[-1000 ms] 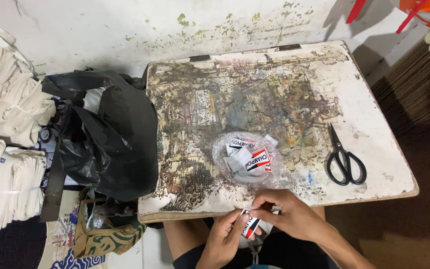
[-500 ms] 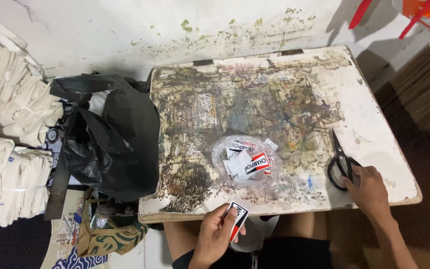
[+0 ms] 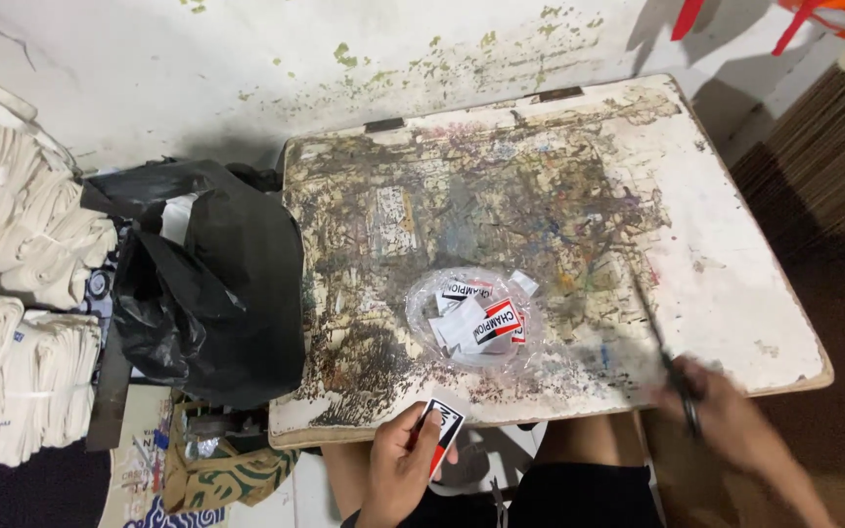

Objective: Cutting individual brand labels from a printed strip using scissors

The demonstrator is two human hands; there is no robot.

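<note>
Now left hand (image 3: pixel 398 469) pinches label (image 3: pixel 442 426); right hand (image 3: pixel 731 420) grips scissors (image 3: pixel 672 364).

Two bare hands in view, no gloves, no rings or watch visible. Left hand (image 3: pixel 405 467) sharp: fingers and thumb distinct, short nails, wrist and forearm bare, no sleeve. Right hand (image 3: pixel 726 416) motion-blurred, fingers indistinct; forearm bare to frame edge, no sleeve showing. Bare knees and thighs below table edge. Dark shorts, black or near black, at bottom centre of frame.
</note>
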